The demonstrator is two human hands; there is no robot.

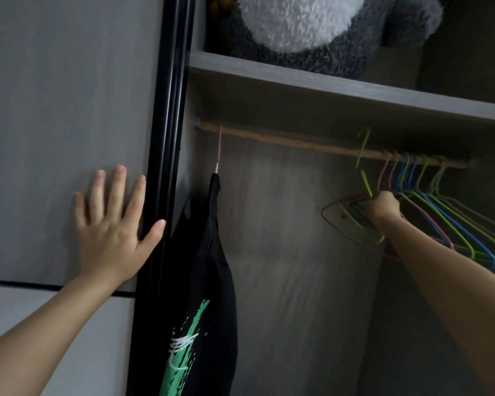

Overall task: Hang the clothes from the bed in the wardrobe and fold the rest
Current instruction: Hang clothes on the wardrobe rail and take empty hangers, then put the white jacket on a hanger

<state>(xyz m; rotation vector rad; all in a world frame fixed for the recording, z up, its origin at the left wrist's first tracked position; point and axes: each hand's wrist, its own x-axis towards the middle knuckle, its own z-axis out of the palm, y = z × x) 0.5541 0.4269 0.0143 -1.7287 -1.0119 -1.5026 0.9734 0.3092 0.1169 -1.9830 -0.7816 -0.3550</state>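
Two hands: left hand (112, 232) flat on door (55, 110); right hand (383, 208) gripping green hanger (367, 185); shirt (209, 267) print illegible

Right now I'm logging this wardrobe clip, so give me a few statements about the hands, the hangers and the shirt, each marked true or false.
1. The left hand lies flat against the wardrobe door. True.
2. The right hand holds nothing. False: it grips a green hanger near the rod.
3. The black shirt hangs at the rod's left end. True.
4. The shelf above the rod is bare. False: a grey and white plush toy sits on it.
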